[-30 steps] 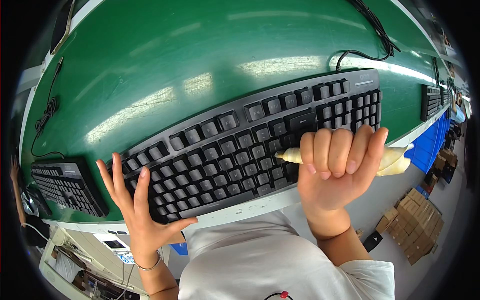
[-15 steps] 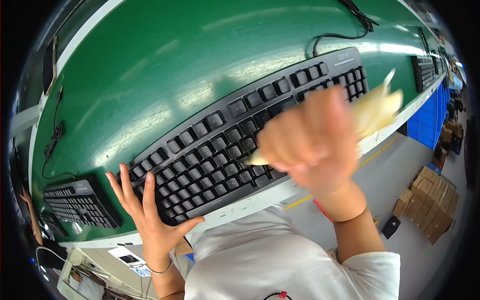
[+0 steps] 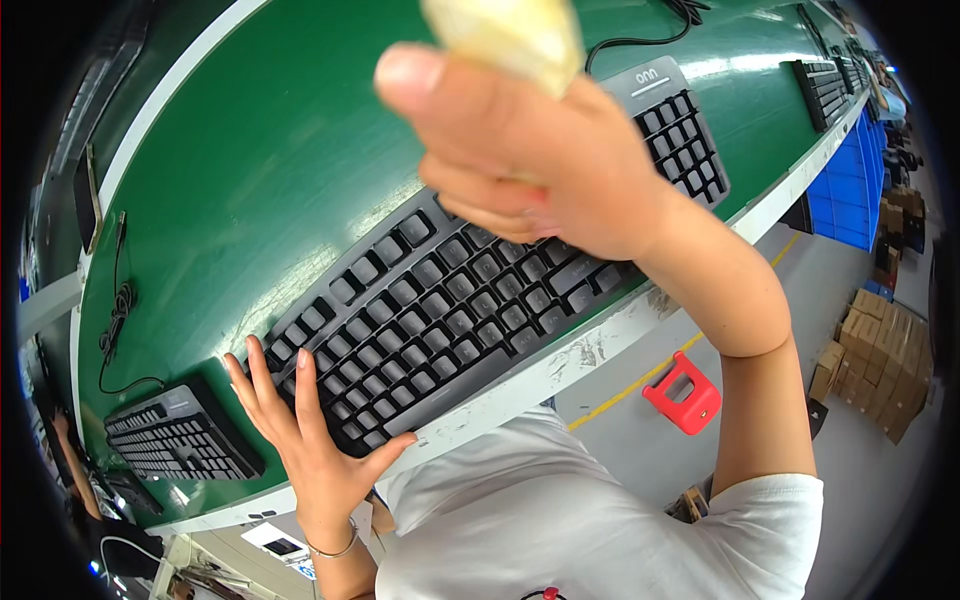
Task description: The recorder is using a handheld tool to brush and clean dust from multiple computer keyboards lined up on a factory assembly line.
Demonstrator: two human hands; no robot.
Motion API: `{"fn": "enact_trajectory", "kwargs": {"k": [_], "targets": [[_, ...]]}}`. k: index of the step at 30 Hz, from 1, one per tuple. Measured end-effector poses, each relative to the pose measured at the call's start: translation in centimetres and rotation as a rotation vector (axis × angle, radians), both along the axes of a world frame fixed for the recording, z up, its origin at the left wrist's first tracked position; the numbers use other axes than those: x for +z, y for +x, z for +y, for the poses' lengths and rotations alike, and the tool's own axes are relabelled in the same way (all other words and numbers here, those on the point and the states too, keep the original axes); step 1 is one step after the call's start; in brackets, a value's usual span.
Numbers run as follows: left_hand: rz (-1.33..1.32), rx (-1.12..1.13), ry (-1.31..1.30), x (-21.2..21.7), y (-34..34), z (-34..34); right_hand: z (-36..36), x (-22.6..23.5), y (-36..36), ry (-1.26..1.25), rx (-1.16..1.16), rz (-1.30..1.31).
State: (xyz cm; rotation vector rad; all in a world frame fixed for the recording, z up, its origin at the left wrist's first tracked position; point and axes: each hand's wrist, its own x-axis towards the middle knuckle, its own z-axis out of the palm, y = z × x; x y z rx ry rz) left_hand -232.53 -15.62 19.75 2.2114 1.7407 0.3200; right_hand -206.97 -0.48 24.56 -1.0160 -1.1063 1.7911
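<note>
A black keyboard with grey keys [image 3: 440, 305] lies slantwise along the near edge of the green bench. My left hand [image 3: 318, 435] rests at its left end, fingers spread, fingertips on the frame and the thumb by the bench edge. Raised above the keyboard's right half, my right hand [image 3: 560, 150] is closed round a pale yellow cloth-like thing [image 3: 510, 35]. That thing sticks out past the thumb and is blurred, so its exact kind is unclear. My right hand and forearm hide part of the keys.
A second black keyboard [image 3: 180, 435] with its cable lies to the left; another keyboard [image 3: 822, 92] is at the far right. Below the bench edge are a red plastic part [image 3: 685, 393], a blue bin [image 3: 848, 190] and stacked cardboard boxes [image 3: 880, 350].
My right hand has lifted away from the keys, up and to the left, with the pale yellow thing in it. My left hand keeps its place on the keyboard. The view has shifted slightly.
</note>
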Motion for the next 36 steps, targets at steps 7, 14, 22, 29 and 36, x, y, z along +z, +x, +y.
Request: {"fn": "enact_trajectory", "kwargs": {"k": [7,14,22,29,36], "targets": [[0.005,0.003,-0.024,0.6,0.6,0.5,0.7,-1.6,1.0,-0.153,0.029,0.153],[0.015,-0.049,-0.074,1.4,2.2,0.8,1.0,-1.1,2.9,-0.295,0.125,0.097],[0.071,-0.022,-0.043,2.1,2.0,1.7,2.1,-0.8,2.6,-0.330,0.079,0.178],[-0.140,-0.100,0.065,1.6,2.2,1.9,1.9,-1.5,4.5,-0.315,0.110,0.186],[-0.086,0.063,0.459,4.9,-13.2,4.4,-2.9,1.1,1.6,0.071,0.129,0.241]]}}
